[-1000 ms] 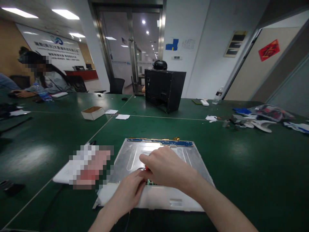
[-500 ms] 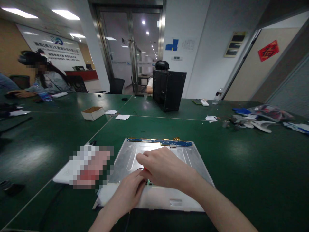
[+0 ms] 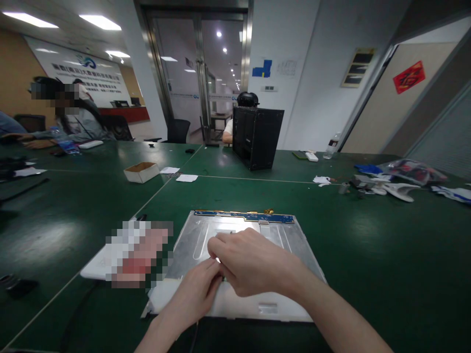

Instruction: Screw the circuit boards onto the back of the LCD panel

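A display panel (image 3: 184,255) with a metal back lies flat on the table before me. Along its far edge runs a blue circuit board strip (image 3: 245,216), with a pale band on the near side. My left hand (image 3: 200,287) rests low over the panel's left-middle part, fingertips pinched together. Just right of it, my right hand (image 3: 246,260) is curled with its fingers closed, its thumb side meeting the left fingertips. What either hand holds is hidden behind the fingers. A thin dark cable shows below the left wrist.
A white slab-like device (image 3: 97,264), partly blurred out, lies left of the panel. Farther off are a small open box (image 3: 142,172), a black case (image 3: 257,137) and a bottle (image 3: 331,145). Bags and scraps (image 3: 401,176) lie at right. A person sits at far left.
My right hand has shifted and turned slightly, its wrist a little lower. The red bit and green part seen between the hands earlier are now covered. My left hand stays put.
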